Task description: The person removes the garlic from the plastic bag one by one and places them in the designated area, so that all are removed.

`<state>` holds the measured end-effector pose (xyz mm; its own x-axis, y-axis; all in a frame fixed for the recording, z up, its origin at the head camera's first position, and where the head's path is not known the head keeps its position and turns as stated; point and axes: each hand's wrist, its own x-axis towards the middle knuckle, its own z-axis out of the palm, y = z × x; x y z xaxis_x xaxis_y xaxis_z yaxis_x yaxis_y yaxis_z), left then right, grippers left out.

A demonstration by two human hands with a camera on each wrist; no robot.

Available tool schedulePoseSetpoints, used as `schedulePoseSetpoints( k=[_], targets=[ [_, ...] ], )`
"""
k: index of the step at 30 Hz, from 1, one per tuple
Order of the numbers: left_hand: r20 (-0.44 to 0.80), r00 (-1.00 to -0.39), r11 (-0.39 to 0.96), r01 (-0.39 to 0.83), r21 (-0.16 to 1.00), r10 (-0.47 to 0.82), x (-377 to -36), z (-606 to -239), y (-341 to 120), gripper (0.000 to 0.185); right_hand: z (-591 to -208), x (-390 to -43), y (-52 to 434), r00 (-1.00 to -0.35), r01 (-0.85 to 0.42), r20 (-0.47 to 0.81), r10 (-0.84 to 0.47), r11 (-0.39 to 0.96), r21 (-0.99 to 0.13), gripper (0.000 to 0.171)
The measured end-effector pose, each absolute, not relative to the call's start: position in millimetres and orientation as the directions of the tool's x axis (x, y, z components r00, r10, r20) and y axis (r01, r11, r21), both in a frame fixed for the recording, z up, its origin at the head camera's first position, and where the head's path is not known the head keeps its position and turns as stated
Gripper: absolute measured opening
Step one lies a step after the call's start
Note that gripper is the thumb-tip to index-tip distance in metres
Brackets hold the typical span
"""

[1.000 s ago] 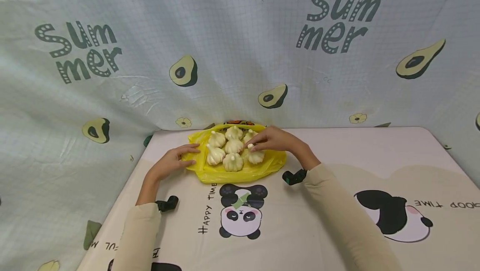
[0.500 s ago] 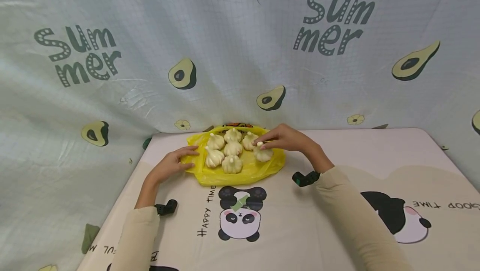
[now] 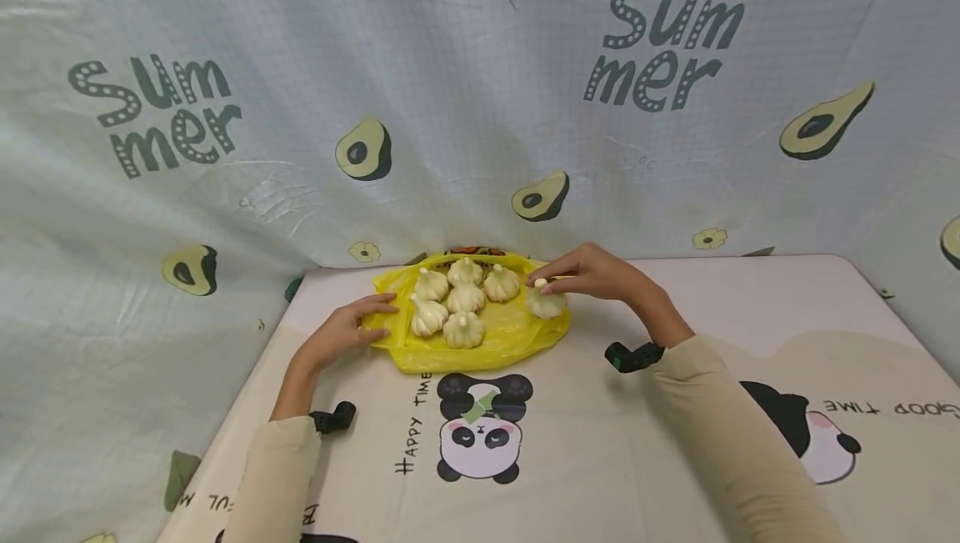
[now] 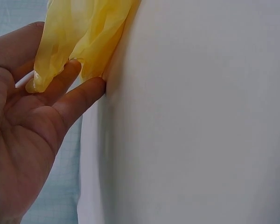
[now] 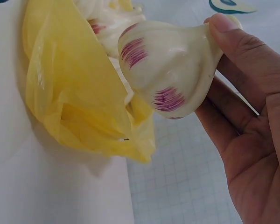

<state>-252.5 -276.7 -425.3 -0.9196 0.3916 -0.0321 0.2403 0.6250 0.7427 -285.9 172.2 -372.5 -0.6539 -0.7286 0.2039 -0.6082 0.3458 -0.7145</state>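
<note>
Tabletop (image 3: 675,443) — garlic stem (image 5: 213,39) hidden behind fingers (image 5: 226,28)

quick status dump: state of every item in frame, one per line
Garlic bulb: lifted, pinched by its stem in the right hand, at the bag's right edge.
Five garlic bulbs: resting on the bag, stems up.
Yellow plastic bag: spread flat on the table.
Left hand: fingers straight, pressing the bag's left edge.
</note>
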Motion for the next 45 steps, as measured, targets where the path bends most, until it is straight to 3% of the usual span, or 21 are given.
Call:
schedulePoseSetpoints(
  k=[45],
  targets=[
    [-0.011, -0.911, 0.625, 0.274, 0.731, 0.411, -250, -427, -276, 0.04, -393, -278, 234, -0.764, -0.523, 0.189, -0.617, 0.42, -0.741, 0.027]
  ],
)
